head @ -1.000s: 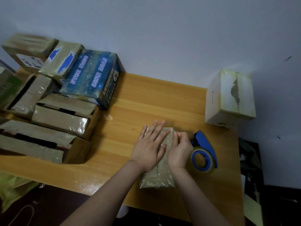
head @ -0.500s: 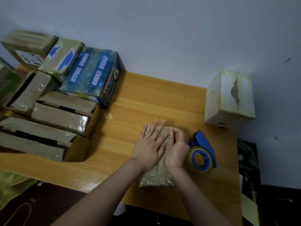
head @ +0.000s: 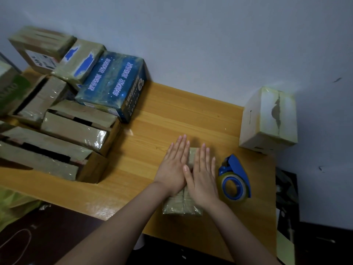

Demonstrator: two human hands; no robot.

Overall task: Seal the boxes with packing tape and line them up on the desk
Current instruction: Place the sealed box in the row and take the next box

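Observation:
A small taped cardboard box (head: 181, 206) lies on the wooden desk (head: 172, 113) near its front edge. My left hand (head: 172, 167) lies flat on the box's left half, fingers straight. Beside it, my right hand (head: 203, 173) presses flat on the right half, its thumb over the middle seam. Most of the box top is hidden under both palms. A blue tape dispenser (head: 234, 178) with a roll of clear tape sits on the desk just right of my right hand.
Several taped cardboard boxes (head: 74, 129) are stacked at the left, with a dark blue printed box (head: 114, 85) on top near the wall. A pale box (head: 267, 119) stands at the desk's back right corner. A yellow-green bag (head: 13, 205) lies below the desk's front left.
My right hand, curled at the box's far end before, has straightened and now lies flat on the box. My left hand has shifted slightly left.

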